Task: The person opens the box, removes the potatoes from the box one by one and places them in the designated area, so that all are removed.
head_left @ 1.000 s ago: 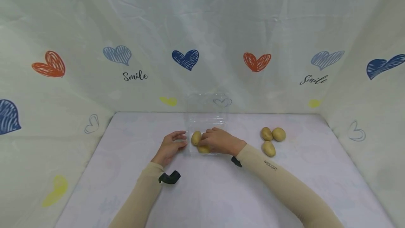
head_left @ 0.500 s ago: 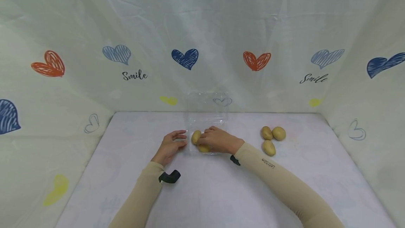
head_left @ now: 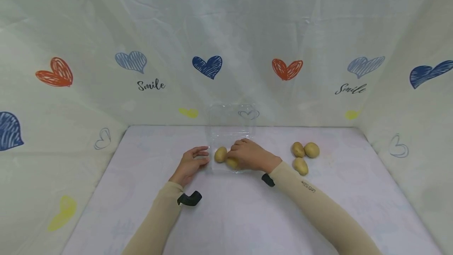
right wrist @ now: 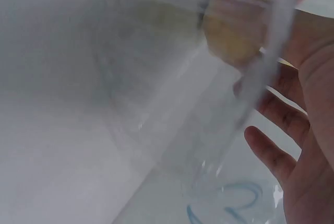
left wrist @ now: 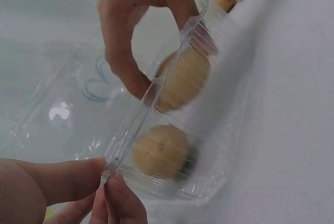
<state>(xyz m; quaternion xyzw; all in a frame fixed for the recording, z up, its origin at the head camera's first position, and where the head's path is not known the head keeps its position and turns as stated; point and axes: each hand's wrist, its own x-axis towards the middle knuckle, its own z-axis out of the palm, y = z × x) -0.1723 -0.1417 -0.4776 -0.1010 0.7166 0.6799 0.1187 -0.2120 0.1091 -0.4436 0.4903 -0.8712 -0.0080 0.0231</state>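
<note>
At the tabletop's (head_left: pixel 226 215) middle, the left hand (head_left: pixel 189 163) pinches the clear plastic clamshell box's (left wrist: pixel 156 130) near-left rim. The right hand (head_left: pixel 249 155) grips a yellow-brown potato (left wrist: pixel 182 80) inside, beside another potato (left wrist: pixel 160 151). Best to seat it low, rim held steady.

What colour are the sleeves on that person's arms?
Plain beige sleeves, with small dark lettering on the right one; the head view shows them best.

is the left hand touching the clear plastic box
Touching. The left wrist view shows the left hand pinching the corner rim of the clear plastic box between thumb and fingertips, beside the potato inside.
</note>
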